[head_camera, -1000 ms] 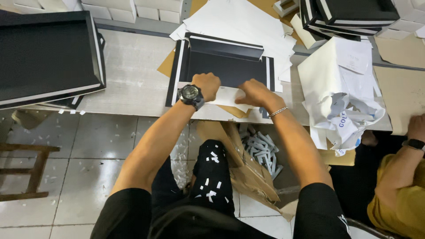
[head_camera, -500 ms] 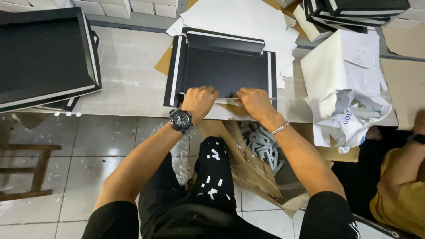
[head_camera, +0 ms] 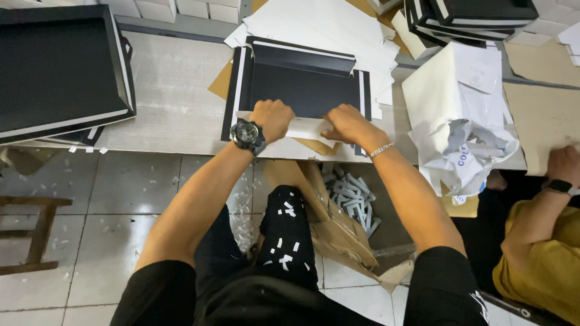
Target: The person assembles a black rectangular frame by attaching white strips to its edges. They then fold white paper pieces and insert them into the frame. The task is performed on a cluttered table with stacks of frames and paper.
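I see both hands moved up onto the flat black box blank (head_camera: 305, 90) at frame centre on the counter (head_camera: 175, 108): left hand (head_camera: 273, 119) clenched and right hand (head_camera: 343, 124) gripping its white near flap (head_camera: 309, 128), so folding is underway.

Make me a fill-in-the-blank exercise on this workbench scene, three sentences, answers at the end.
1. Both hands press on a white strip along the near edge of a flat ______ box blank.
2. The left hand has a wristwatch on its wrist, while the right hand has a thin ______ on its wrist.
3. Under the table edge, an open cardboard box holds many peeled white paper ______.

Missing words: black; bracelet; strips
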